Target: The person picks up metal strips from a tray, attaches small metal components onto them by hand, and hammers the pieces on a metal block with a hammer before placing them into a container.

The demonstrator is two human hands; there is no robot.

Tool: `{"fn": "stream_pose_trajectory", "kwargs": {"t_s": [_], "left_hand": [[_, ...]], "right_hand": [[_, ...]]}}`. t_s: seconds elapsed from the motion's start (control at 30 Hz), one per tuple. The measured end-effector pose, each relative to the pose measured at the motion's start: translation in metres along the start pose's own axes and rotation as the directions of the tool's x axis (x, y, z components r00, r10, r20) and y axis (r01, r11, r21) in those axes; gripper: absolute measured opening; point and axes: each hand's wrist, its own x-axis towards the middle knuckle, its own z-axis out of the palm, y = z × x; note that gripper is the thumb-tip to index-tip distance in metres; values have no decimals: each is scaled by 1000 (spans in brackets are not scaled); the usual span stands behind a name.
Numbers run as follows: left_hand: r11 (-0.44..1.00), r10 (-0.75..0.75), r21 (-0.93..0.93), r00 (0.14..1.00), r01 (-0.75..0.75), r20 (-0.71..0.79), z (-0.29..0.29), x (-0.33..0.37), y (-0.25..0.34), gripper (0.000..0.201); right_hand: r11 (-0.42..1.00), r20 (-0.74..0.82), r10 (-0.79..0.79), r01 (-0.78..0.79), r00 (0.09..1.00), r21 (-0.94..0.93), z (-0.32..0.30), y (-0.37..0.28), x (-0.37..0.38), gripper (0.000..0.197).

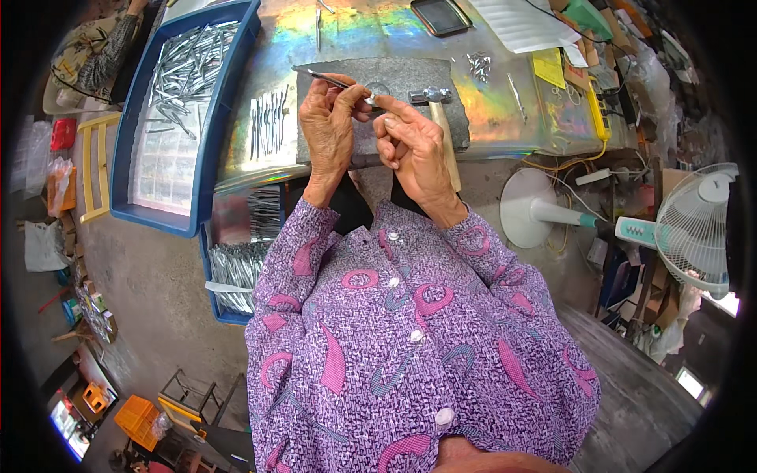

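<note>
My left hand (327,126) is closed on a slim dark metal tool (331,80) whose pointed end sticks out to the left. My right hand (414,142) pinches near the tool's other end, where a small shiny bit shows between the fingertips; its shape is too small to make out. Both hands are over a dark grey slab (347,71) on the table. Beside my right hand lies a hammer (430,95), its metal head on the slab and its wooden handle pointing toward me. Left of the slab, several thin dark metal pieces (268,124) lie in a row.
A blue tray (206,158) of slender metal pieces stands at the left, with another blue crate (229,307) below. Small metal parts (479,66) and a phone-like black object (440,17) lie beyond the slab. A white fan (698,229) and cables are at the right.
</note>
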Motion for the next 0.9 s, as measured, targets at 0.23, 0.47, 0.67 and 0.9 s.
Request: {"fn": "stream_pose_trajectory", "kwargs": {"t_s": [0.23,0.47,0.67,0.9], "left_hand": [[992,34,118,999,-33,-7,1,12,-11,5],[991,11,130,1000,-13,17,4,16,-14,2],[990,7,141,1000,-10,26,5,19,-15,2],[961,52,269,998,-60,37,4,20,-15,0]], "right_hand": [[981,-62,-85,73,994,-177,-13,-33,-23,30],[847,-191,-199,71,961,-527,-58,-52,-44,27],[481,-182,-295,-18,938,-876,-93,-40,-49,20],[161,-116,-269,-75,956,-984,-74,-33,-49,30]]}}
